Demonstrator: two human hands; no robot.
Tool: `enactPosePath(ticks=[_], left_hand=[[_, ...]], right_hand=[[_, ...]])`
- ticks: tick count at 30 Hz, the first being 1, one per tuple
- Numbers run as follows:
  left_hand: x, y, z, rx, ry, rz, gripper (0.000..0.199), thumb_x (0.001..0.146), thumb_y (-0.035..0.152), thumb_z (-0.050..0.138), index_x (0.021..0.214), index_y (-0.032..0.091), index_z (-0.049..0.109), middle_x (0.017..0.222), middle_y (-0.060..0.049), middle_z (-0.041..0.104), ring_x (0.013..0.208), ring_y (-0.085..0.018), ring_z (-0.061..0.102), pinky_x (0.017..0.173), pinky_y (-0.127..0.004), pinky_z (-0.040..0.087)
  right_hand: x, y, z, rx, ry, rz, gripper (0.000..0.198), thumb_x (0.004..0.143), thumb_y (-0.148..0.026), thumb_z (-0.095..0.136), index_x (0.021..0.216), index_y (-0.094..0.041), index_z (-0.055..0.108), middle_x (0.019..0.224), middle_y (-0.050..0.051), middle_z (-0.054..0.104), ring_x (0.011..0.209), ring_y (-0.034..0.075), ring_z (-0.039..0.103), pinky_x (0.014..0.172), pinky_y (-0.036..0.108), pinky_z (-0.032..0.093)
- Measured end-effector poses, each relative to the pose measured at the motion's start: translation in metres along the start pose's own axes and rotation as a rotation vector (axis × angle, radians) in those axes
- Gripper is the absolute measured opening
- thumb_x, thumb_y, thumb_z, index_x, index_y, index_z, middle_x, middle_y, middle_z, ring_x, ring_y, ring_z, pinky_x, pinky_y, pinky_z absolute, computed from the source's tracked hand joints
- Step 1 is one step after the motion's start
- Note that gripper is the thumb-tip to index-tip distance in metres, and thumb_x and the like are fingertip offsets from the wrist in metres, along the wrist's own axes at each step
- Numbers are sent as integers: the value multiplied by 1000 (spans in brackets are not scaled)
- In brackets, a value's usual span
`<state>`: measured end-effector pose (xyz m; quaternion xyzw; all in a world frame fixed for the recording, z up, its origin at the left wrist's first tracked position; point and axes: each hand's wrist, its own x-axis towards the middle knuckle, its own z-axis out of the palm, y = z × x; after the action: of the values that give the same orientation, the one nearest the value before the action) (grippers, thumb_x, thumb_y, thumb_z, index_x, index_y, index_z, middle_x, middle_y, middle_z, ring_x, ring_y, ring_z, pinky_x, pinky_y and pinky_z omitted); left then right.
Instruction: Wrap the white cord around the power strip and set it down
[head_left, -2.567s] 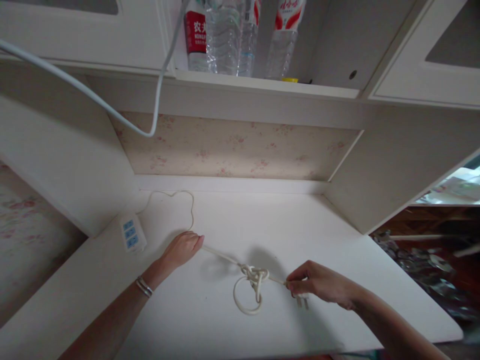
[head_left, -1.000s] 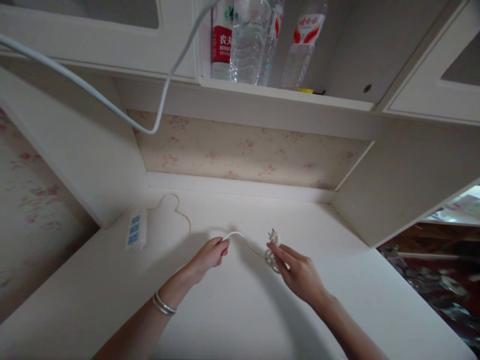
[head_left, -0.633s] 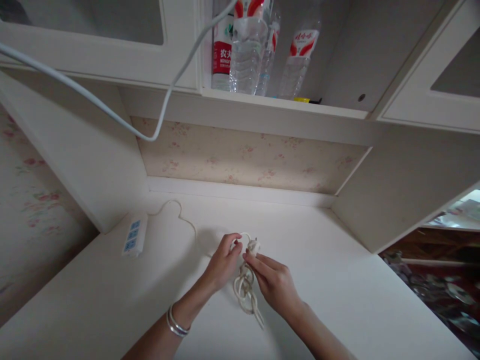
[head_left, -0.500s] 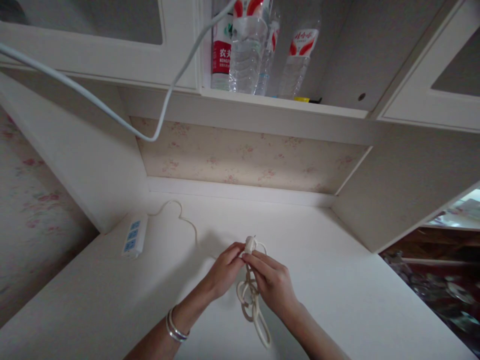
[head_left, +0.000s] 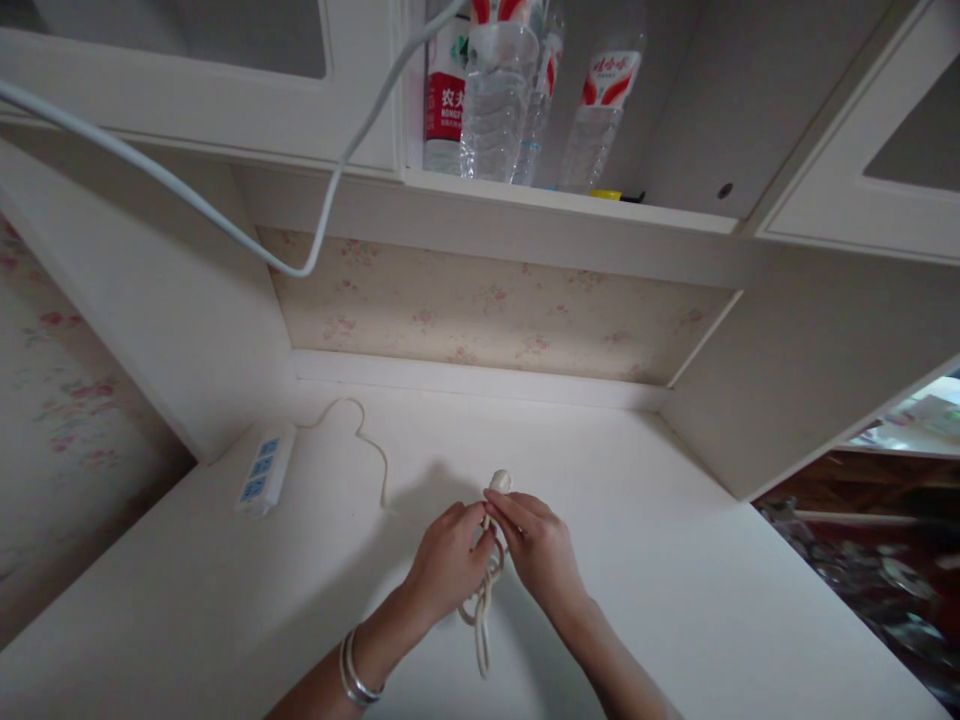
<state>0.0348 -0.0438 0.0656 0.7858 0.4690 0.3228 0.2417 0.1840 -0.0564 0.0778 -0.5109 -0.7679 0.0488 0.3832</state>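
Both hands meet over the middle of the white tabletop. My left hand [head_left: 448, 555] is closed, its fingers pinching a cream power cord [head_left: 484, 610] just below the plug. Loops of that cord hang beneath the fingers in a loose, knotted bundle. My right hand [head_left: 538, 545] pinches the cord at the base of the white plug [head_left: 501, 482], which points up and away from me. Fingers hide part of the plug and the exact grip. At the left lies a white power strip [head_left: 264, 468] with blue-marked sockets, a thin stretch of cord running from it across the table.
Above the table, an open cabinet shelf [head_left: 570, 200] holds several plastic bottles [head_left: 499, 110]. A thick white cable or rod [head_left: 225, 225] crosses the upper left, close to the camera. White side panels [head_left: 832, 350] flank the tabletop [head_left: 645, 600], with floral wallpaper [head_left: 480, 310] behind.
My left hand has slid down from the plug onto the cord. The hanging loops have swung left and gathered closer together. My right hand stays near the plug.
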Motion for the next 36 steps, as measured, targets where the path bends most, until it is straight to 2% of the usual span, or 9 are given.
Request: enactPosePath(ticks=[3,6,11,15,21,25,28,32,36], left_hand=[[-3,0,1,126,78,5,18,88,20,44,88,22,61,82,-5,65,85,-21,59,79,-33,44],[-5,0,3,141,134,-20,22,90,23,43,106,22,58,89,-6,66,87,-21,60,80,-33,46],[-7,-3,3,217,66,104,44,92,19,38,135,30,42,90,-4,64,87,-19,60,80,-30,48],[-7,-7,0,209,78,110,44,95,22,33,137,26,41,97,-7,64,90,-19,61,82,-30,49],[-6,-7,2,186,76,94,40,97,27,31,134,23,45,104,-9,65,93,-19,63,84,-29,50],[-7,-4,8,153,67,109,38,97,28,31,131,22,47,110,-9,64,95,-19,62,87,-31,50],[-7,-2,10,122,63,88,36,97,29,31,126,22,51,102,-9,65,91,-19,63,82,-30,50],[-4,2,7,-29,101,-37,34,96,32,32,114,24,59,92,-6,65,78,-16,62,74,-26,49],[5,1,2,-297,118,-206,37,94,38,33,115,23,60,92,-3,66,70,-14,61,65,-23,48]], right_hand=[[-4,-2,4,44,-6,62,27,93,-27,51,116,-27,64,95,5,70,83,15,65,75,25,51],[-6,-4,8,57,27,88,29,94,-26,48,119,-27,62,99,5,69,85,15,64,77,26,50],[-8,-6,14,12,139,89,23,90,-27,55,107,-27,69,87,6,69,85,19,60,78,34,48],[-20,-8,22,327,157,202,26,92,-30,50,109,-27,69,95,7,68,85,18,62,75,30,51],[-40,5,42,680,59,536,32,87,-42,54,104,-21,70,101,7,70,93,21,64,85,36,50],[-35,17,51,952,-44,683,41,87,-48,51,108,-16,67,84,5,69,71,17,63,66,30,51],[-27,21,52,1022,-65,768,46,87,-49,51,118,-16,59,70,0,62,54,12,55,50,23,45],[-24,20,55,923,-49,667,48,91,-46,44,130,-19,47,74,1,62,50,10,52,42,20,41],[-29,17,60,740,71,542,52,94,-40,37,142,-23,30,101,10,67,46,10,53,38,21,44]])
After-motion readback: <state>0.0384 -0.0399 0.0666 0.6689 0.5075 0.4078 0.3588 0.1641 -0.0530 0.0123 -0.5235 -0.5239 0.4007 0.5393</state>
